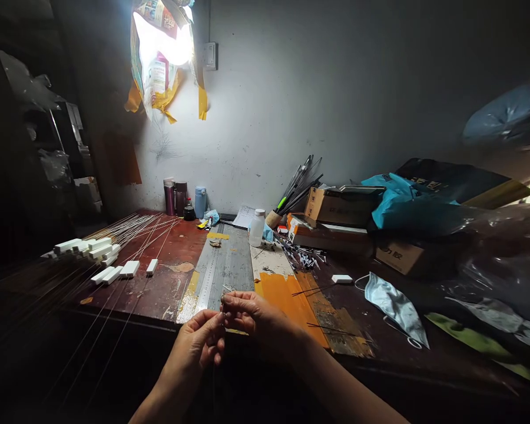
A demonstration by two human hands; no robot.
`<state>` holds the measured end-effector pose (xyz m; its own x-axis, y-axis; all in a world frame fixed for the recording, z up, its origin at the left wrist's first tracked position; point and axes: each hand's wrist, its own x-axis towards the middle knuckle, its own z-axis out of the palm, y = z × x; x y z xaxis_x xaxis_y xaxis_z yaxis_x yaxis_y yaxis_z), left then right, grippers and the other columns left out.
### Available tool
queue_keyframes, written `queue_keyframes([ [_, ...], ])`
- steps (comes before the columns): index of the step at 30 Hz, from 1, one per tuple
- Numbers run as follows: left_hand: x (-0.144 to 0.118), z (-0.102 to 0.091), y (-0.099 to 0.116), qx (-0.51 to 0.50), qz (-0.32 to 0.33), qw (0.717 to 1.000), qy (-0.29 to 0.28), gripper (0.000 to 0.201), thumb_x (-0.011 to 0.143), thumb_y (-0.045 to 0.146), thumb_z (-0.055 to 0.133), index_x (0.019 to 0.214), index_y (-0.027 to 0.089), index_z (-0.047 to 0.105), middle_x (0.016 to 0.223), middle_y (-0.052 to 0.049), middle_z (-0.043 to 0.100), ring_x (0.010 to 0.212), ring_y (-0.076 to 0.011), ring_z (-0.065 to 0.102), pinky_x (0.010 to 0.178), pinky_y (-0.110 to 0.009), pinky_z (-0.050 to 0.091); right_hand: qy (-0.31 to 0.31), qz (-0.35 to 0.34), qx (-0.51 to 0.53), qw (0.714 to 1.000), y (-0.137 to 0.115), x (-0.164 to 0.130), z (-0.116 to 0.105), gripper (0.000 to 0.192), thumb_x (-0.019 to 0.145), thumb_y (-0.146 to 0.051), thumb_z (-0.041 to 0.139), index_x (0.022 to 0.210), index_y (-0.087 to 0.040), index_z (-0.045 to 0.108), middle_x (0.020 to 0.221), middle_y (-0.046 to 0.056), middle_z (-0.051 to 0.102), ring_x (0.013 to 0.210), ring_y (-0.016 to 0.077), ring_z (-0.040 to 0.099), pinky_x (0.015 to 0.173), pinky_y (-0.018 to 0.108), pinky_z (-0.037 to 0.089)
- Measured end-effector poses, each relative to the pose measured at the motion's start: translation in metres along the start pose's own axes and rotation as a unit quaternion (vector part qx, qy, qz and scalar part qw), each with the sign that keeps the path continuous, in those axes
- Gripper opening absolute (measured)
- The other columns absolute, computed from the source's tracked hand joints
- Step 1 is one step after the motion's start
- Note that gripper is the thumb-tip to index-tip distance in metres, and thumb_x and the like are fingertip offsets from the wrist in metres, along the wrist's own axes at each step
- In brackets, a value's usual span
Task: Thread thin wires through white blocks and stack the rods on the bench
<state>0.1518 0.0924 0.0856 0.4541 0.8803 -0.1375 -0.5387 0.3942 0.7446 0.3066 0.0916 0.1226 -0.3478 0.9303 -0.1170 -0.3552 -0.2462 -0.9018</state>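
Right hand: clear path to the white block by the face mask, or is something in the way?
Probably yes. The right hand is pinching something thin together with the left hand, so it isn't free. The white block lies in the open beside the face mask, with only flat orange tape and thin rods between.

Pale blue crumpled face mask lying right on dark red wooden bench; white rectangular blocks clustered left; translucent white plastic bottle standing beyond long steel ruler.

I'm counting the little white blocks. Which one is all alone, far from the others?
The white block lying to the right of the orange patch, near the face mask. The other white blocks lie together on the table's left side.
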Motion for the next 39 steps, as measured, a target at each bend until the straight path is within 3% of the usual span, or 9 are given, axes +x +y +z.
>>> queue_keyframes([
  [11, 0.000, 0.002, -0.001, -0.002, 0.008, 1.000, -0.013, 0.036, 0.057, 0.040, 0.088, 0.071, 0.013, 0.068, 0.049, 0.001, 0.058, 0.038, -0.0068, 0.049, 0.037, -0.015, 0.038, 0.051, -0.026, -0.089, 0.994, 0.004, -0.004, 0.003, 0.037, 0.063, -0.042, 0.082, 0.078, -0.014, 0.065, 0.070, -0.001, 0.066, 0.066, 0.0114, 0.061, 0.073, 0.028, 0.048],
  [16, -0.013, 0.005, -0.014, -0.016, -0.031, 0.999, 0.021, 0.040, 0.051, 0.031, 0.092, 0.079, 0.014, 0.070, 0.067, -0.002, 0.067, 0.061, -0.0124, 0.063, 0.067, -0.024, 0.051, 0.090, -0.046, -0.141, 0.985, -0.016, -0.008, 0.004, 0.039, 0.058, -0.047, 0.083, 0.073, -0.015, 0.065, 0.064, -0.003, 0.060, 0.060, 0.0095, 0.055, 0.063, 0.024, 0.045],
  [23, -0.026, 0.013, -0.032, 0.032, -0.040, 0.997, -0.057, 0.027, 0.065, 0.033, 0.084, 0.069, 0.014, 0.067, 0.064, -0.001, 0.067, 0.060, -0.0098, 0.057, 0.061, -0.018, 0.041, 0.079, -0.038, -0.242, 0.966, -0.038, -0.028, 0.007, 0.036, 0.062, -0.046, 0.079, 0.073, -0.016, 0.064, 0.066, -0.003, 0.056, 0.062, 0.0101, 0.050, 0.061, 0.024, 0.042],
  [26, -0.020, 0.024, -0.021, 0.020, -0.027, 0.996, -0.081, 0.023, 0.069, 0.035, 0.081, 0.074, 0.016, 0.068, 0.068, -0.002, 0.070, 0.072, -0.0160, 0.063, 0.067, -0.022, 0.044, 0.050, -0.012, -0.299, 0.953, -0.036, -0.043, 0.008, 0.028, 0.067, -0.039, 0.075, 0.074, -0.016, 0.062, 0.065, -0.004, 0.054, 0.061, 0.0102, 0.048, 0.058, 0.023, 0.038],
  [29, -0.016, 0.029, -0.020, 0.072, 0.003, 0.992, -0.107, 0.028, 0.074, 0.037, 0.077, 0.094, 0.018, 0.071, 0.091, -0.006, 0.073, 0.096, -0.0247, 0.064, 0.081, -0.028, 0.046, 0.085, -0.055, -0.367, 0.925, -0.046, -0.061, 0.011, 0.018, 0.072, -0.032, 0.069, 0.074, -0.017, 0.061, 0.068, -0.003, 0.056, 0.067, 0.0125, 0.051, 0.063, 0.025, 0.039],
  [32, -0.018, 0.023, -0.048, 0.117, 0.051, 0.984, -0.124, 0.053, 0.069, 0.038, 0.080, 0.117, 0.023, 0.063, 0.125, -0.010, 0.062, 0.121, -0.0309, 0.051, 0.099, -0.038, 0.039, 0.149, -0.110, -0.398, 0.898, -0.074, -0.079, 0.015, 0.014, 0.075, -0.030, 0.065, 0.076, -0.017, 0.062, 0.073, -0.002, 0.058, 0.074, 0.0137, 0.053, 0.072, 0.028, 0.040],
  [34, -0.024, 0.014, -0.081, 0.111, 0.025, 0.978, -0.173, 0.070, 0.065, 0.039, 0.084, 0.127, 0.025, 0.056, 0.138, -0.011, 0.052, 0.130, -0.0334, 0.040, 0.106, -0.043, 0.032, 0.175, -0.126, -0.382, 0.899, -0.095, -0.088, 0.017, 0.014, 0.076, -0.030, 0.065, 0.077, -0.016, 0.063, 0.072, -0.002, 0.058, 0.072, 0.0130, 0.053, 0.073, 0.028, 0.040],
  [37, -0.036, 0.003, -0.130, 0.060, -0.082, 0.959, -0.263, 0.079, 0.055, 0.038, 0.090, 0.126, 0.028, 0.057, 0.140, -0.010, 0.050, 0.134, -0.0318, 0.035, 0.110, -0.043, 0.027, 0.199, -0.157, -0.331, 0.909, -0.124, -0.096, 0.017, 0.016, 0.073, -0.031, 0.069, 0.078, -0.016, 0.064, 0.073, -0.001, 0.059, 0.071, 0.0127, 0.054, 0.072, 0.029, 0.043],
  [39, -0.044, 0.003, -0.150, 0.054, -0.135, 0.949, -0.280, 0.064, 0.057, 0.038, 0.088, 0.115, 0.024, 0.065, 0.121, -0.013, 0.064, 0.118, -0.0315, 0.053, 0.099, -0.042, 0.038, 0.208, -0.174, -0.304, 0.913, -0.138, -0.098, 0.015, 0.017, 0.072, -0.031, 0.072, 0.079, -0.017, 0.065, 0.077, 0.001, 0.061, 0.074, 0.0135, 0.056, 0.072, 0.028, 0.046],
])
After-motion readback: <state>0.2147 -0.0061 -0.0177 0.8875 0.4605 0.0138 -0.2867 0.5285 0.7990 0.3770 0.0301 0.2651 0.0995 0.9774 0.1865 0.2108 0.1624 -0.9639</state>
